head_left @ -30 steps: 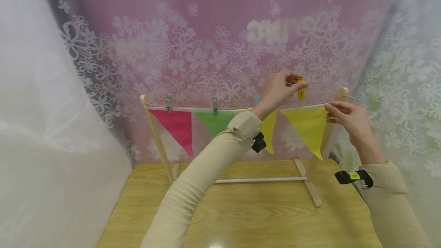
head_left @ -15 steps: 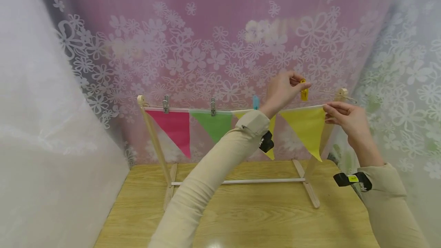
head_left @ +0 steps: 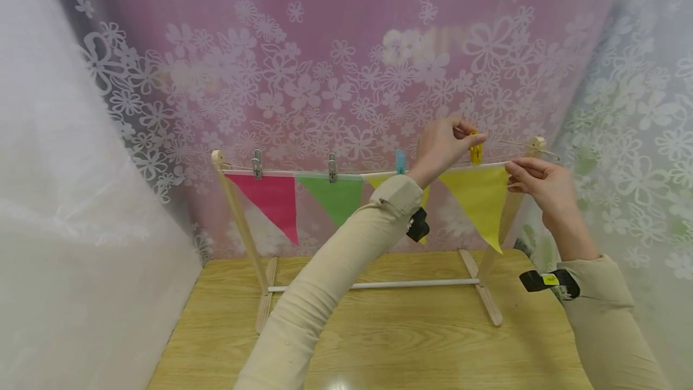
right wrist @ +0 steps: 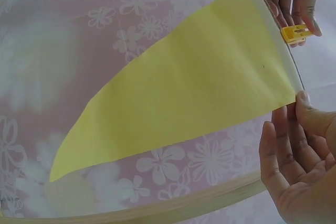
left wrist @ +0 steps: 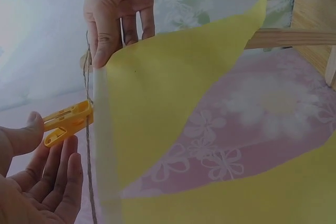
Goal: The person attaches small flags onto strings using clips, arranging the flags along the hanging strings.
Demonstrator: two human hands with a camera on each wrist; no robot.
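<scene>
My left hand [head_left: 444, 144] pinches a yellow clothespin [left wrist: 69, 121] between thumb and fingers. The clothespin's tip is right at the twine [left wrist: 90, 177] and the white top band of the rightmost yellow pennant [head_left: 476, 197]. With thumb and fingers my right hand [head_left: 544, 188] pinches that pennant's top right corner. In the right wrist view the pennant [right wrist: 184, 77] hangs flat, its point curling slightly. Left along the string hang a pink pennant [head_left: 273, 197], a green pennant [head_left: 335, 194] and another yellow pennant, partly hidden by my left forearm.
Metal clips [head_left: 257, 164] grip the pink and green pennants, and a blue clothespin [head_left: 400, 162] sits above the other yellow one. The twine runs between wooden posts, the right post [head_left: 509, 215] behind my hand. A white rod [head_left: 422, 284] joins their feet on the wooden table [head_left: 379, 342].
The yellow clothespin has come down from above the string to the pennant's top edge. My right hand keeps its pinch on the corner, and the view has shifted slightly.
</scene>
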